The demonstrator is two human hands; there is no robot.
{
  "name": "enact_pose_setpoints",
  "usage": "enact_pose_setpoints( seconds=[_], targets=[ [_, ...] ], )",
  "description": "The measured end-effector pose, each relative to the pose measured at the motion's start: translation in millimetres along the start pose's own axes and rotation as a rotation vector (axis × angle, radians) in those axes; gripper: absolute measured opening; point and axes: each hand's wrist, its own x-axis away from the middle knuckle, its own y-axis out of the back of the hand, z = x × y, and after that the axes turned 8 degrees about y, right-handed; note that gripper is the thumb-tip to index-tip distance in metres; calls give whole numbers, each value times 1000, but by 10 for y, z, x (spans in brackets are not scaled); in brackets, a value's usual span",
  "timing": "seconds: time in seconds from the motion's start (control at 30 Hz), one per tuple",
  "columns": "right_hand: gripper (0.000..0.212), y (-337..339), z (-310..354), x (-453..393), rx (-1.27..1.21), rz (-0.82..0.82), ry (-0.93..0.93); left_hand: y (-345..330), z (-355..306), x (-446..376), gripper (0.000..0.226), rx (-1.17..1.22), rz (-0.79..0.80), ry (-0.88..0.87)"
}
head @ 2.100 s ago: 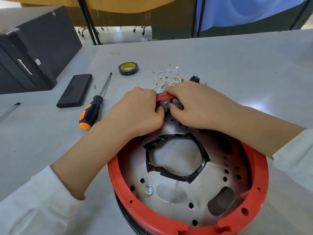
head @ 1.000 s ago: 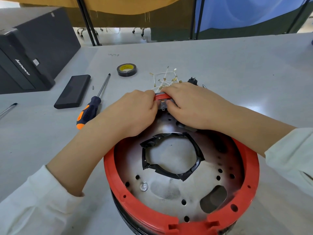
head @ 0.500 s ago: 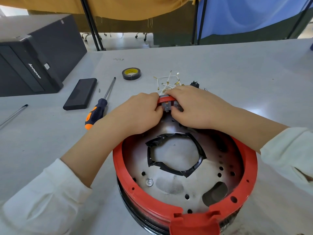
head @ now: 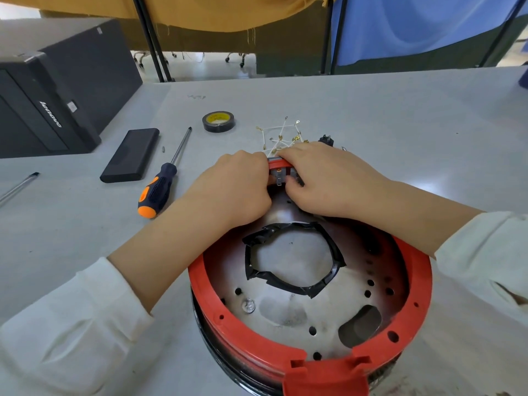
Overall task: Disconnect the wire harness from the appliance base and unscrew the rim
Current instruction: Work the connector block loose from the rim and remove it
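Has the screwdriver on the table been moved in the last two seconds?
No. The screwdriver still lies beside the black case, shaft pointing toward the tape roll; only the camera shifted.

The appliance base [head: 285,315], a round perforated metal plate with a ragged black-edged centre hole, lies flat near the desk's near edge; its red rim [head: 248,335] encircles it; the white wire harness [head: 281,135] with brass terminals lies just beyond.

table [head: 400,115]: grey | computer case [head: 54,90]: black, far left | flat black slab [head: 130,155]: lies beside the case | loose screw [head: 163,149]: between slab and metal shaft | tape roll [head: 218,121]: black, yellow core, lying flat | metal rod [head: 17,188]: at left edge | cloths: yellow [head: 228,10], blue [head: 414,24], hang behind
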Motion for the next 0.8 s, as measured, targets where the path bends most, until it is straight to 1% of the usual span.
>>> enact_pose_setpoints(
  seconds=[0.13,0.23,0.33,0.37,0.43,0.47,0.53,0.6,0.8],
  targets=[
    [28,10,0,-1,-16,0,5,24,-27,12,10,-7,3,32],
    [31,28,-7,11,-25,20,22,16,10,18,11,52,28,11],
    [34,26,-10,30,-23,16,32,2,49,8,18,159,62,-33],
    [35,19,-8,32,-12,9,35,1,51,7,23,176,72,-49],
    [40,2,-9,29,24,-7,39,1,49,3,35,172,83,-67],
    [41,-2,-12,26,40,-13,44,-1,46,-1,37,149,77,-65],
    [42,-3,-19,22,43,-18,54,-10,40,-4,29,97,50,-44],
    [42,-3,-24,15,32,-21,57,-7,30,1,12,72,27,-14],
    [35,-40,-39,7,82,-28,80,8,-13,-1,10,13,16,2]
  ],
)
